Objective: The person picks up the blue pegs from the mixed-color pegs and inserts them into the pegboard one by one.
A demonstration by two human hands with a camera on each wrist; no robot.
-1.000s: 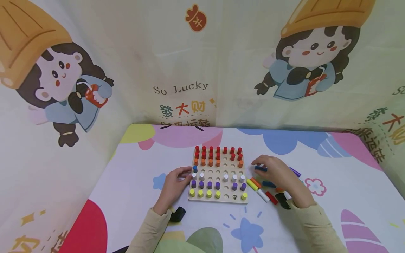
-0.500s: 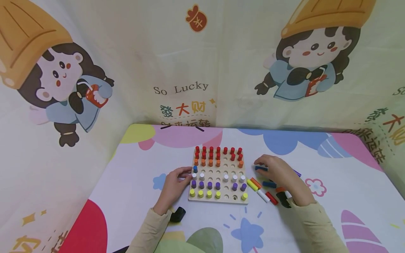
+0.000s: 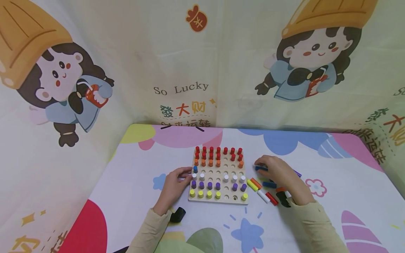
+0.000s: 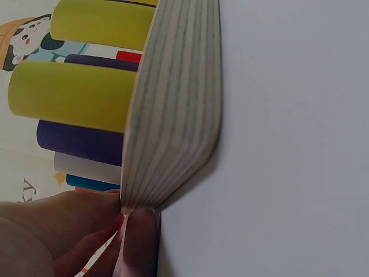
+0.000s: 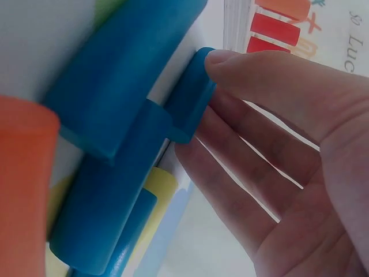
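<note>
A wooden pegboard [image 3: 218, 201] lies on the table, with rows of red, orange, white, purple and yellow pegs standing in it. One blue peg [image 3: 195, 169] stands at the left end of its row, beside several bare holes. My left hand [image 3: 173, 184] pinches the board's left edge; in the left wrist view, thumb and fingertip meet at its striped side [image 4: 179, 104]. To the right of the board, my right hand [image 3: 278, 175] holds a loose blue peg [image 5: 193, 95] between thumb and fingers, low over the table. Part of this peg is hidden by the fingers.
Loose pegs lie right of the board: a yellow peg [image 3: 252, 185], a white peg [image 3: 263, 196], a red peg [image 3: 271, 198] and another blue peg [image 3: 269, 184]. A purple peg [image 3: 297, 173] shows behind the right hand. Printed cloth walls [image 3: 240, 70] rise behind the table.
My right fingertips have shifted slightly to the right at the loose blue peg, which stays almost in place. The left hand and the board have not moved.
</note>
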